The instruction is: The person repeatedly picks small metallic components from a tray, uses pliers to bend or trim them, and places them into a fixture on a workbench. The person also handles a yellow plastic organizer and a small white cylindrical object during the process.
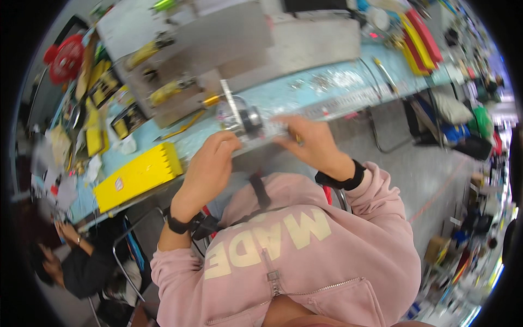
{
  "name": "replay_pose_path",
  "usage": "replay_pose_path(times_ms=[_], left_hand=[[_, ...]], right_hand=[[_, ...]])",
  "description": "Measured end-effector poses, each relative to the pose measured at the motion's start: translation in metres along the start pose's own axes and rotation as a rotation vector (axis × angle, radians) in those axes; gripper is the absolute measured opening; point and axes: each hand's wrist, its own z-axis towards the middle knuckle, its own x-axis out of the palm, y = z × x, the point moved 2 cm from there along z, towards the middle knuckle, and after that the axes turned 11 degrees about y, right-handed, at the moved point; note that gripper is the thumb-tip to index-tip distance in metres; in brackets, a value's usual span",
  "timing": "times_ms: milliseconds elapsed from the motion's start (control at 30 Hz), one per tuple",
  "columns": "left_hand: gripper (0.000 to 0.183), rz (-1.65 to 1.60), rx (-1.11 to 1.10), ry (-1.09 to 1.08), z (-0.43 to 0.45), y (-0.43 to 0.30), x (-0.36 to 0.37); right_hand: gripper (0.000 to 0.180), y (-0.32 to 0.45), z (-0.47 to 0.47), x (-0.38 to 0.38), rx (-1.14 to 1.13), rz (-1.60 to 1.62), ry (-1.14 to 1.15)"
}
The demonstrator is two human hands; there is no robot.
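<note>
My left hand (pixel 210 173) is at the front edge of the workbench, its fingers curled near the foot of a narrow silver metal strip (pixel 232 102). Whether it grips anything there is hidden. Right beside the strip sits a small black and silver round part (pixel 251 118), blurred. To its right, my right hand (pixel 314 141) hovers over the bench edge with thumb and forefinger spread. A small yellowish spot shows under its palm, too blurred to name. Both wrists wear black bands.
A yellow box with a toothed edge (pixel 137 175) lies at the left. Yellow-handled tools (pixel 167 92) rest on a grey board. Red and yellow bins (pixel 421 41) stand at the back right, near a yellow-tipped pen-like tool (pixel 385 75). A seated person (pixel 77 261) is at lower left.
</note>
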Motion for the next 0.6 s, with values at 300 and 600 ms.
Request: replay_pose_path(times_ms=[300,600], left_hand=[[0.024,-0.114,-0.035,0.361,-0.025,-0.003,0.021],[0.046,-1.117,-0.132,0.236,0.025,-0.039,0.047]], right_hand=[[0.028,-0.096,-0.141,-0.052,0.364,-0.042,-0.333],[0.036,-0.004,-0.055,-0.04,-0.118,0.179,0.172]])
